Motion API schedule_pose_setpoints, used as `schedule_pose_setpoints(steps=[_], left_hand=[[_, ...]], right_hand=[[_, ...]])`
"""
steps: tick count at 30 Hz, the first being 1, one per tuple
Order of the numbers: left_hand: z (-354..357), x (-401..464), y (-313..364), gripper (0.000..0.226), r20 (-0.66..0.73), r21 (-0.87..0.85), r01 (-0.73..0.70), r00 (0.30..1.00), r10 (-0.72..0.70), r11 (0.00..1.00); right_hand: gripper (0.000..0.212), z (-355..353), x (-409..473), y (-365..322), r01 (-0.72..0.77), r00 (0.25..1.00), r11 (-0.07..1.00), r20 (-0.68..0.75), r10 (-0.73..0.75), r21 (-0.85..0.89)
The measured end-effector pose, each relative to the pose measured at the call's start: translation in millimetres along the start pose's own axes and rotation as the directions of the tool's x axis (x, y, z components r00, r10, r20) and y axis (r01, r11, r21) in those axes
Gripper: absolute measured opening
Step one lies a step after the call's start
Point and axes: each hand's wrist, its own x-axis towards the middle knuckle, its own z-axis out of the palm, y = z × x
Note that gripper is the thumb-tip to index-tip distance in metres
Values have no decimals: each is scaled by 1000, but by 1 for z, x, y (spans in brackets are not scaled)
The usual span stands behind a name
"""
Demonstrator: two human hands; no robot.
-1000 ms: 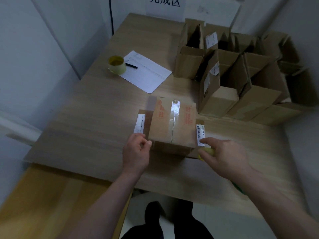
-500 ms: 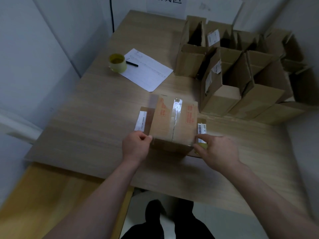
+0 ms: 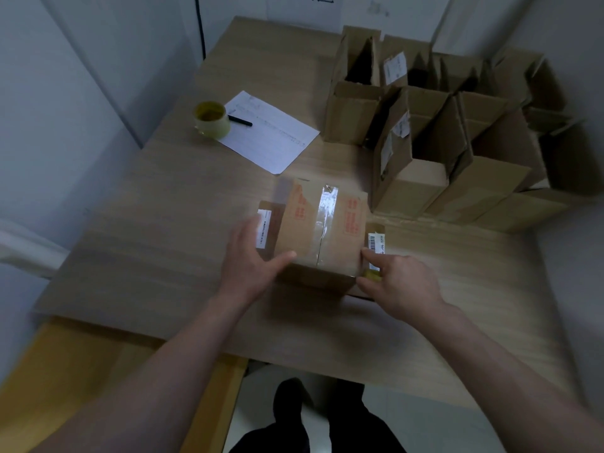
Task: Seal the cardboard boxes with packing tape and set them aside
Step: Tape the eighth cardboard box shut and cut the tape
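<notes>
Item: taped box [image 3: 322, 232], table [image 3: 163, 243] centre. Left hand [image 3: 250, 258] flat, fingers straight, against its left side; right hand [image 3: 397, 282] at its right corner, apparently pinching a yellow roll [image 3: 371, 274] — partly hidden. Risk: one-sided push skews box, wrinkling tape. Beyond right: open boxes [image 3: 425, 132] crowd the set-aside path. Beyond left: paper [image 3: 271, 132], pen [image 3: 240, 120], spare roll [image 3: 211, 120].

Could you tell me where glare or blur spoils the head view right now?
Head view: glare whitens the tape strip on the box; motion blur smears the left hand; the right hand is sharper; dim light overall, edges bowed.
</notes>
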Motion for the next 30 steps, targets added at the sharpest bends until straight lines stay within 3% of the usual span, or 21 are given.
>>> schedule_pose_setpoints(steps=[2, 4, 12, 17, 20, 23, 26, 28, 30], left_hand=[[5, 9, 0, 93, 202, 112, -328, 932, 302, 938], [15, 19, -1, 91, 375, 172, -486, 837, 400, 857], [28, 42, -18, 67, 275, 192, -732, 680, 680, 654], [16, 44, -17, 85, 335, 63, -616, 754, 565, 785], [10, 30, -21, 84, 334, 99, -610, 764, 552, 786], [-1, 3, -16, 72, 257, 332, -674, 738, 624, 660], [-3, 4, 26, 75, 350, 545, -699, 691, 633, 463], [11, 13, 56, 78, 459, 491, -781, 609, 647, 386], [34, 15, 78, 83, 591, 348, -846, 533, 605, 404]], right_hand=[[60, -1, -2, -2, 25, 999, 1000, -24, -25, -4], [58, -2, -6, -3, 63, 997, 998, -43, -63, -1], [53, 23, -4, 16, 272, 911, 961, -309, -274, -50], [56, 25, 2, 27, 351, 888, 936, -312, -339, -19], [54, 27, 4, 38, 403, 863, 915, -329, -383, -9], [54, 31, 5, 44, 440, 854, 898, -309, -419, -1], [60, 33, 8, 46, 442, 872, 896, -258, -416, 50], [62, 34, 12, 47, 458, 874, 884, -228, -429, 89], [59, 31, 9, 43, 484, 872, 863, -160, -463, 145]])
